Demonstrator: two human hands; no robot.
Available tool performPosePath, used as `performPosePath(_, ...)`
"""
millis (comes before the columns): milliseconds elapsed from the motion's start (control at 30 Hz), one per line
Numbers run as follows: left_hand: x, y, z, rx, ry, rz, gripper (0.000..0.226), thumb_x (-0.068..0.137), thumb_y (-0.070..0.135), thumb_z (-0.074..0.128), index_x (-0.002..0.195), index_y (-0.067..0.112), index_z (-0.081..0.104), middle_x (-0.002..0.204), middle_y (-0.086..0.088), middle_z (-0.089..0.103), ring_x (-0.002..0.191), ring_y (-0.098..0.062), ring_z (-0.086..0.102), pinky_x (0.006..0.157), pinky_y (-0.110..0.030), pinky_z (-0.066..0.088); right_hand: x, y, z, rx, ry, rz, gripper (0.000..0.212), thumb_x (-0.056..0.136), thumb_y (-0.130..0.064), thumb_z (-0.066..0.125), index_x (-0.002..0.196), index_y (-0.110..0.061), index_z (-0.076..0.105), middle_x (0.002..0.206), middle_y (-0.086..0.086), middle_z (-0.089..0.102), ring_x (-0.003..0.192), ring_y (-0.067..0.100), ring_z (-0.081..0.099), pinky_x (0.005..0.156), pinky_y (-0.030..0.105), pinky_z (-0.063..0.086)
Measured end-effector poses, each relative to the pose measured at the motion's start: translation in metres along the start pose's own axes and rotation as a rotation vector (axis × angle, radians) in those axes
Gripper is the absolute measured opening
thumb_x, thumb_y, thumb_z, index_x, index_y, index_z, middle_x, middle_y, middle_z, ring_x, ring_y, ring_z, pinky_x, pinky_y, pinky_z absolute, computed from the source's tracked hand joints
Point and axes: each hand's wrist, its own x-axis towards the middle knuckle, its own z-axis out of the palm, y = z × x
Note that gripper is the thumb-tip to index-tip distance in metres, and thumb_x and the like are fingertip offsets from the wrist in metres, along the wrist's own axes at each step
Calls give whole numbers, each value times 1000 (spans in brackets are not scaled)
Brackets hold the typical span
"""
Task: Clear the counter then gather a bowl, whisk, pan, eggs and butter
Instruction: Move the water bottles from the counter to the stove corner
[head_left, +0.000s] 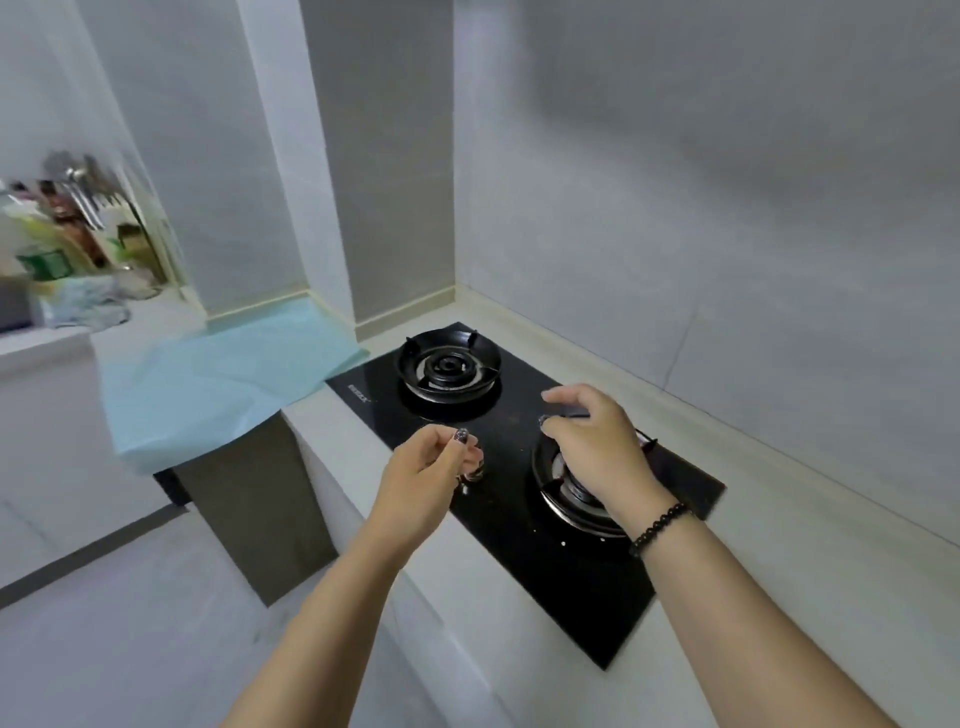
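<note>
Two bare hands reach out over a black glass gas hob (524, 499) set into a pale desk (810, 587). The left hand (434, 470) hovers above the hob's near edge, fingers loosely curled, with thumb and forefinger drawn close together; I cannot tell whether they pinch anything. A round control knob (474, 475) shows just beneath its fingertips. The right hand (597, 447), with a dark bead bracelet (660, 527) on the wrist, hangs over the near burner (571, 493), its grip slack and half open, holding nothing. Beyond lies the far burner (448, 371). Left of the hob, a light blue sheet (218, 379) covers the desk and droops over its edge. Farther left, blurred bottles and hanging utensils (78, 218) crowd a corner beside a crumpled cloth (91, 306). No bowl, whisk, pan, eggs or butter shows here.
</note>
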Motion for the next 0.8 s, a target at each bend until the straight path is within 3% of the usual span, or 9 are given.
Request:
performPosePath(100, 6, -6, -55, -5, 44, -19, 16, 97, 25, 52, 96, 17, 67, 90, 4, 74, 90, -10, 69, 76, -24, 49, -6, -11, 55, -1, -91, 19, 27, 87, -14, 59, 111, -28, 61, 117, -3, 56, 67, -8, 57, 55, 11, 38)
performPosePath(200, 11, -13, -104, 20, 76, -30, 19, 98, 27, 51, 100, 16, 66, 91, 4, 74, 91, -10, 69, 80, -26, 52, -10, -22, 98, 3, -181, 15, 27, 86, -15, 59, 106, -32, 62, 114, 2, 62, 78, 1, 60, 64, 15, 42)
performPosePath(333, 17, -29, -180, 45, 175, -33, 18, 98, 27, 51, 99, 18, 67, 89, 6, 75, 88, -9, 69, 83, -29, 55, -9, -51, 161, -42, -313, -90, 30, 87, -15, 59, 112, -31, 59, 117, -2, 57, 71, -12, 57, 57, 9, 40)
performPosePath(400, 17, -35, -211, 43, 219, -49, 18, 98, 25, 51, 97, 18, 68, 88, 6, 75, 86, -9, 69, 80, -28, 53, -6, -69, 187, -23, -367, -144, 31, 87, -13, 59, 112, -31, 58, 119, 1, 56, 69, -10, 57, 60, 11, 38)
performPosePath(533, 13, -44, -268, 6, 344, -74, 19, 98, 18, 52, 98, 7, 67, 87, -2, 73, 79, -10, 67, 68, -16, 48, 0, -100, 244, -28, -500, -222, 31, 89, -14, 59, 114, -32, 56, 118, -2, 56, 77, -5, 57, 65, 13, 37)
performPosePath(633, 9, -47, -305, 33, 432, -87, 19, 98, 19, 51, 99, 8, 67, 89, -1, 73, 76, -4, 67, 66, -9, 49, 4, -119, 286, -31, -575, -261, 34, 89, -14, 57, 120, -28, 56, 123, -13, 51, 84, -8, 57, 67, 9, 38)
performPosePath(800, 6, -59, -359, 14, 563, -144, 19, 99, 23, 50, 98, 14, 66, 90, 3, 74, 87, -10, 69, 74, -20, 51, 13, -139, 362, 31, -692, -271, 32, 89, -17, 60, 118, -31, 57, 123, -11, 55, 82, -3, 59, 74, 18, 41)
